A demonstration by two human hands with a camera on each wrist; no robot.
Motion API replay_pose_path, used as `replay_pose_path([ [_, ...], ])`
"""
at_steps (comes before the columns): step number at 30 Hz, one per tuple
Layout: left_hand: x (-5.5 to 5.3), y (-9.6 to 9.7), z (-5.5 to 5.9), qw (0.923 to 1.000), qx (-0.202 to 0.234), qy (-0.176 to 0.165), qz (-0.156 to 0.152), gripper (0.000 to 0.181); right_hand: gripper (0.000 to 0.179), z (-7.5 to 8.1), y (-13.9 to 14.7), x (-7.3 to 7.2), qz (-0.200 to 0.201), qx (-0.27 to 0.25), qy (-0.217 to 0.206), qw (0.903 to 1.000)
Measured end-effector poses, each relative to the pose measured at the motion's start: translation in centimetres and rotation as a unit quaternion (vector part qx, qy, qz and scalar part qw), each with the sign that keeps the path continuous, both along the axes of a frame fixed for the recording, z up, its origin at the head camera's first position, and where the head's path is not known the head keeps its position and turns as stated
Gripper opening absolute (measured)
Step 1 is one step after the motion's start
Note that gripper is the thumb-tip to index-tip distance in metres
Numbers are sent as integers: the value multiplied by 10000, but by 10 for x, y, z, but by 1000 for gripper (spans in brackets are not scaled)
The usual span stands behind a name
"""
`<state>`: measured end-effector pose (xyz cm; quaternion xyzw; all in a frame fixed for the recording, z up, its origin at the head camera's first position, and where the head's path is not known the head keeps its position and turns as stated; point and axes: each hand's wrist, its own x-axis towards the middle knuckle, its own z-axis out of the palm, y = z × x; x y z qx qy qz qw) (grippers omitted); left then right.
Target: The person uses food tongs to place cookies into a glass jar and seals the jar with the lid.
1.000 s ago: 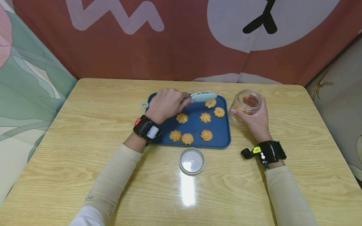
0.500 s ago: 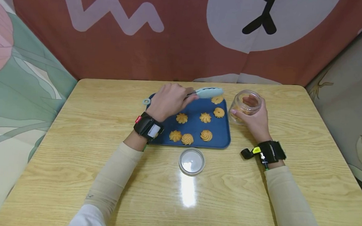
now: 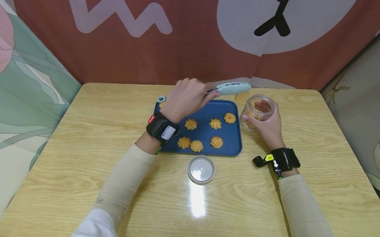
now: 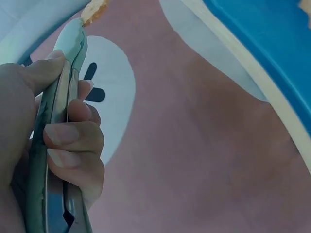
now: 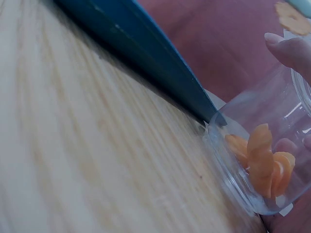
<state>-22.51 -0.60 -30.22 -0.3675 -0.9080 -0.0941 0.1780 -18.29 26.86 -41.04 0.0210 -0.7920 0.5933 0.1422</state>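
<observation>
My left hand (image 3: 187,99) grips a pair of tongs (image 3: 233,88) with pale blue tips. Those tips pinch a cookie (image 4: 94,12), which hangs in the air beyond the tray's far right corner, left of the jar mouth. My right hand (image 3: 270,127) holds a clear jar (image 5: 252,104) around its side, at the right of the tray. Several cookies (image 5: 261,160) lie at the bottom of the jar. On the blue tray (image 3: 206,110) are several piped cookies (image 3: 216,123); my left hand and wrist hide part of its left side.
A round clear lid (image 3: 201,169) lies on the wooden table (image 3: 230,204) just in front of the tray. A brown printed cloth (image 3: 187,60) rises behind the table's far edge. Patterned panels stand at both sides.
My left hand has lifted the tongs and the cookie off the tray's far right corner and carried them up and right, toward the jar. My right hand and the jar have stayed put.
</observation>
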Motion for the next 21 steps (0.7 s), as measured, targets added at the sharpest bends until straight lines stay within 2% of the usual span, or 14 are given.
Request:
replay_pose_path([
  [6, 1, 17, 8, 9999, -22, -50, -89, 41, 80, -2, 1, -2, 63, -126, 58, 9999],
  [10, 1, 29, 10, 9999, -71, 2, -133, 42, 80, -12, 7, -8, 130, -353, 143, 9992],
  [14, 1, 38, 8, 9998, -145, -76, -111, 42, 83, -24, 14, -15, 48, -278, 137, 9995],
  [17, 1, 44, 4, 9995, -267, -151, -58, 42, 88, -26, 15, -17, -26, -128, 79, 9999],
  [21, 1, 51, -4, 9986, -515, 98, -83, 44, 92, -25, 14, -17, -60, -48, -14, 10000],
])
